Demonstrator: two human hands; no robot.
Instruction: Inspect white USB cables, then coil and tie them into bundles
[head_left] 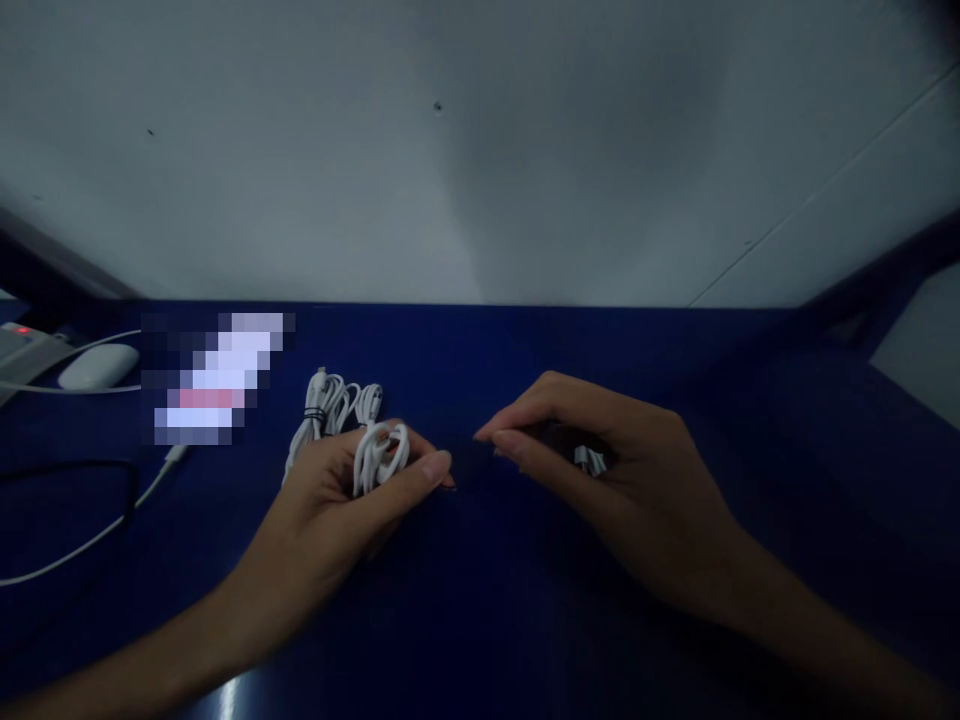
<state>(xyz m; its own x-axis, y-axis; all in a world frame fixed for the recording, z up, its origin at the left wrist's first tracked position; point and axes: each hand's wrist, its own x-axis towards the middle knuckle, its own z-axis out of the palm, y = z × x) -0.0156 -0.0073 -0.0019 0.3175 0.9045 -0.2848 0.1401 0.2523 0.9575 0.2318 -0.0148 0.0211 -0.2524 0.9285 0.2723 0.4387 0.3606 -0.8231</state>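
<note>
A small loop of white cable sits inside my left hand, whose fingers are closed around it with the thumb tip against the forefinger. Close behind that hand lies a bundled white charging cable, bound by a dark tie, with another white coil beside it. My right hand is closed in a pinch a short way to the right, apart from the left; what its fingertips hold is too dark to make out. White cable strands show in the gap behind its thumb; whether gripped or lying there, I cannot tell.
At the left a phone with a blurred screen lies on the blue table, a white cord plugged in. Beyond it are a white rounded case and a power strip with a red light. A pale wall stands behind.
</note>
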